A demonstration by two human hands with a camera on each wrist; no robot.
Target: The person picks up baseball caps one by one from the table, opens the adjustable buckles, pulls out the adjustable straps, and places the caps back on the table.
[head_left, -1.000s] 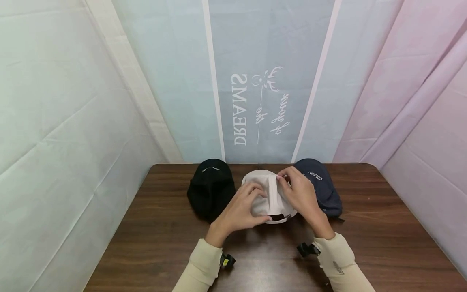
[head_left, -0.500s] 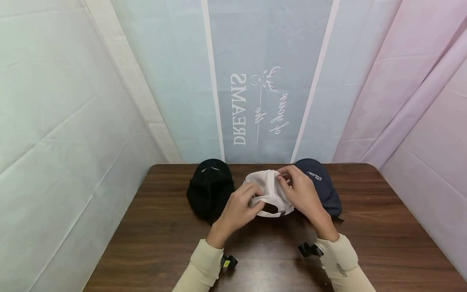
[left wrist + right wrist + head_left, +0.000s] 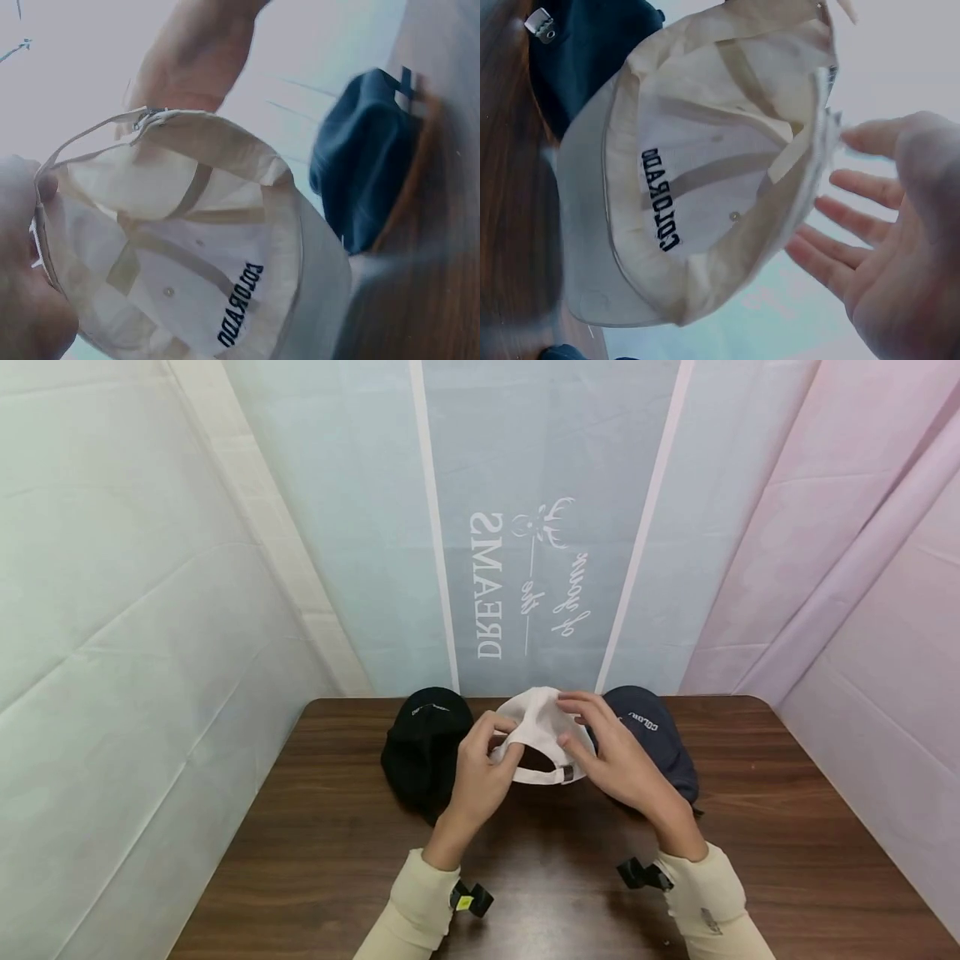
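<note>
A white baseball cap (image 3: 540, 714) is raised above the table, its back opening and strap towards me. My left hand (image 3: 480, 777) pinches its back edge beside the strap. Both wrist views look into the pale lining (image 3: 195, 247), where dark lettering reads "COLORADO". My right hand (image 3: 618, 764) is at the cap's right side, fingers fairly straight; in the right wrist view those fingertips (image 3: 810, 247) lie right at the outside of the crown. A black cap (image 3: 423, 747) sits left of my left hand. The navy cap (image 3: 652, 735) lies behind my right hand, which partly covers it.
The brown wooden table (image 3: 300, 877) ends at a light blue printed cloth (image 3: 382, 527). White fabric hangs along the left side (image 3: 127, 652) and pinkish fabric on the right (image 3: 885, 568). A dark camera mount (image 3: 472, 900) is strapped to each wrist.
The white cap has been lifted and tilted, so its back opening now shows more. My left hand has come up with it. My right hand's fingers have straightened from a pinch at the crown.
</note>
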